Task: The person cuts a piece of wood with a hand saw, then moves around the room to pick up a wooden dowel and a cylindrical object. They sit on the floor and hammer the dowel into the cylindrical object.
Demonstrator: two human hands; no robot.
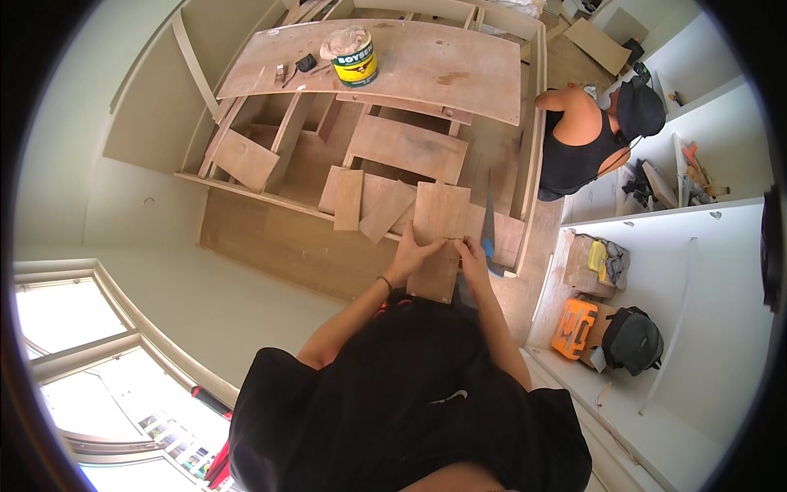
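Note:
In front of my body is a flat rectangular wooden board (443, 209), its length running away from me. My left hand (412, 256) grips its left edge, with the thumb laid across the top. My right hand (472, 262) is closed at the right edge, fingertips pinched around something small and thin lying across the board; its kind is too small to make out. Both sets of fingertips nearly meet there. Smaller wooden pieces (348, 200) lie just left of the board. To its right is a hand saw (489, 209) with a blue handle.
A wooden frame with compartments (283, 139) spreads ahead. Across it lies a large panel (443, 61) bearing a paint can (355, 66) and a black tape measure (306, 62). At the right, a co-worker (578, 135) crouches by white cabinets holding an orange case (574, 328) and a backpack (633, 340).

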